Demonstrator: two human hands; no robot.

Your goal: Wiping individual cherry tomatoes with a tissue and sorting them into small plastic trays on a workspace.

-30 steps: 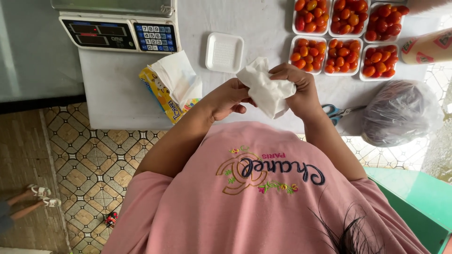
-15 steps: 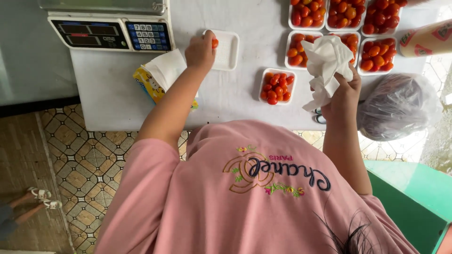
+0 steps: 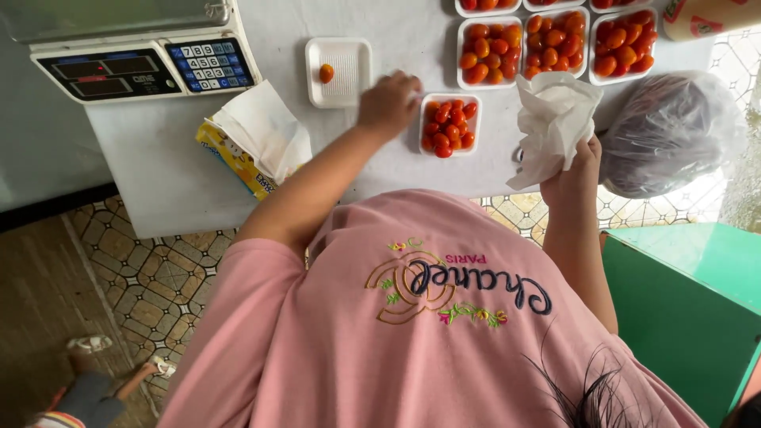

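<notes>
Clutching white tissue [image 3: 555, 127], right hand [image 3: 572, 176]; left hand [image 3: 388, 103], grip curled, touches tomato tray [image 3: 449, 124]; scale [image 3: 143, 67] nearby.

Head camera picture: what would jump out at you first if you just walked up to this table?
The small white foam trays heaped with red and orange cherry tomatoes at the table's far edge. The left hand rests beside another full white tray of red tomatoes, and the right hand holds up a crumpled white paper towel. Farther left, one orange tomato sits alone in a white tray.
</notes>
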